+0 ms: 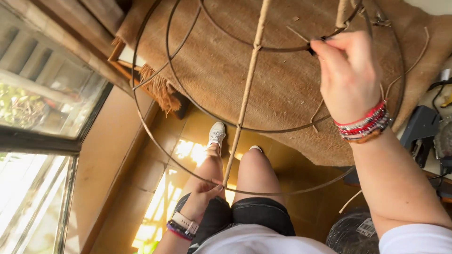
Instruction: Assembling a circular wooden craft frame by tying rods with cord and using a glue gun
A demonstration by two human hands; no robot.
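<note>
A round metal wire frame (155, 141) of concentric rings is held up in front of me, over my knees. One spoke (246, 89) is wrapped in tan cord and runs from the top down to the outer ring. My left hand (203, 195) grips the outer ring where that wrapped spoke ends, near my lap. My right hand (347, 70), with red beaded bracelets at the wrist, pinches a thin tan strand (297, 34) at an inner ring near the top right. A second wrapped spoke (342, 13) rises beside the fingers.
A brown burlap cloth (282, 84) covers a wooden table behind the frame. My legs and white shoes (216, 134) rest on a yellow tiled floor. A window (37, 103) fills the left side. Dark tools (421, 127) lie at the right, and a black spool (351, 233) stands below.
</note>
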